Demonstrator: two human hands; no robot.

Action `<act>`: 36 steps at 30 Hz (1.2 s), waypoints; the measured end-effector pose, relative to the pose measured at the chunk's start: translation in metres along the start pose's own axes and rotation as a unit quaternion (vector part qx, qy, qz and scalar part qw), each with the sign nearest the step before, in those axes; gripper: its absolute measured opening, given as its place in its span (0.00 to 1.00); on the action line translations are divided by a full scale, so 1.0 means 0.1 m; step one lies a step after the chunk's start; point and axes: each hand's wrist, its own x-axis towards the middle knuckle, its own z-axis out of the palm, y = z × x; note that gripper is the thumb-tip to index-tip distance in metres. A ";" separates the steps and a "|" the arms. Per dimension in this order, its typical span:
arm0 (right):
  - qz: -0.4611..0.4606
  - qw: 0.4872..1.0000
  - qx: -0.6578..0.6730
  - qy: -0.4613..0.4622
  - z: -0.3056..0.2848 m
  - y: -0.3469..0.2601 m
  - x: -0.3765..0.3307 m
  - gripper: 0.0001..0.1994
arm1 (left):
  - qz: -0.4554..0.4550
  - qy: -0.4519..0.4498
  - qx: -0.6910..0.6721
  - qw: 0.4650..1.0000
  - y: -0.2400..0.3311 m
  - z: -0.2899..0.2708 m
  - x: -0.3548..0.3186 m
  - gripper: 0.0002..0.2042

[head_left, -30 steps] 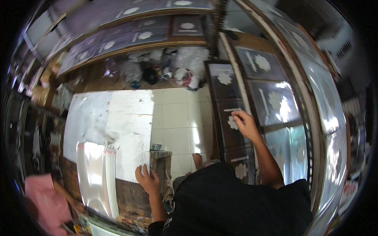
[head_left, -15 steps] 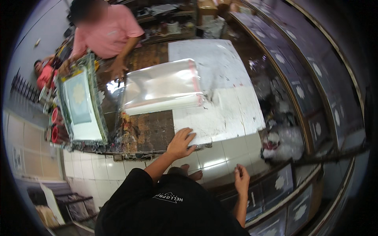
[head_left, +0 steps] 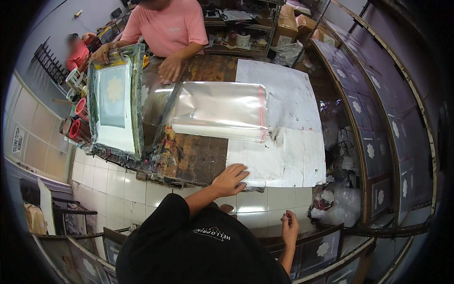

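Observation:
My left hand [head_left: 231,179] lies flat, fingers spread, on the near edge of a white sheet [head_left: 283,156] covering the paint-stained wooden table [head_left: 194,158]. It holds nothing. My right hand [head_left: 289,226] hangs low beside my body with fingers loosely curled and nothing in it. A stack of clear plastic bags [head_left: 220,111] with a red strip along one end lies on the table beyond my left hand. Across the table, a person in a pink shirt [head_left: 168,23] holds a framed printing screen [head_left: 115,102] with a pale flower on it.
Red ink cans [head_left: 77,124] stand left of the screen. Racks of dark panels with white flower prints [head_left: 371,123] curve along the right. A crumpled plastic bag [head_left: 336,204] lies on the tiled floor. Cardboard boxes [head_left: 286,28] sit at the back. Another person [head_left: 78,49] sits far left.
A second ago my right hand touched a dark panel on the rack. The view has since swung round to the table, my left hand has settled on the sheet's edge, and my right hand has dropped.

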 end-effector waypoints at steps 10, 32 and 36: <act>-0.010 1.000 0.004 -0.018 0.29 -0.13 -0.08 0.15 | -0.110 0.148 0.219 0.958 0.03 -0.77 0.38 0.38; 0.016 0.946 0.324 -0.007 0.36 -0.70 -0.03 0.25 | 0.212 -0.021 0.049 0.976 0.32 -0.42 0.99 0.09; 0.023 0.876 0.474 -0.083 0.13 -1.25 0.26 0.26 | 0.303 -0.086 -0.047 0.948 0.86 -0.17 0.89 0.13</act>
